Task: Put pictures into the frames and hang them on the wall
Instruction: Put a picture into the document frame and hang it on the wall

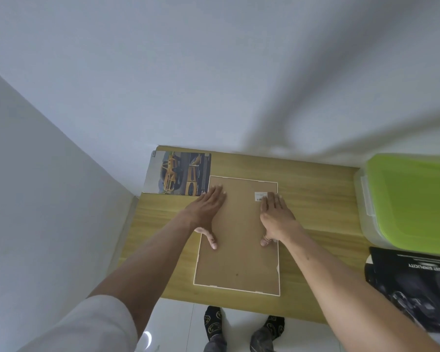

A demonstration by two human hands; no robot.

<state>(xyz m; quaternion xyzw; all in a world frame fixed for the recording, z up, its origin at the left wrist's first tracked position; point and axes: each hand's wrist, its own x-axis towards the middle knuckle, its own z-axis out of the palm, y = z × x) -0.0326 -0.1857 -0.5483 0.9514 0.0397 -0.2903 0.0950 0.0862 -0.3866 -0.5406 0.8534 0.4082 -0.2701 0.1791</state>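
Observation:
A white picture frame [238, 262] lies face down on the wooden table [315, 199], its brown backing board up, with a small white barcode label [260, 196] near the far right corner. My left hand [208, 212] lies flat on the board's left side, fingers spread, thumb pointing toward me. Flat on the right side rests my right hand [276, 217], fingertips touching the label. A picture of yellow cars [178, 174] lies at the table's far left corner, partly under the frame's corner.
A clear plastic box with a green lid [412, 199] stands on the table's right end. A black printed poster [414, 283] lies at the near right. White walls close the far side and left. My feet [241, 326] stand on white floor below the table edge.

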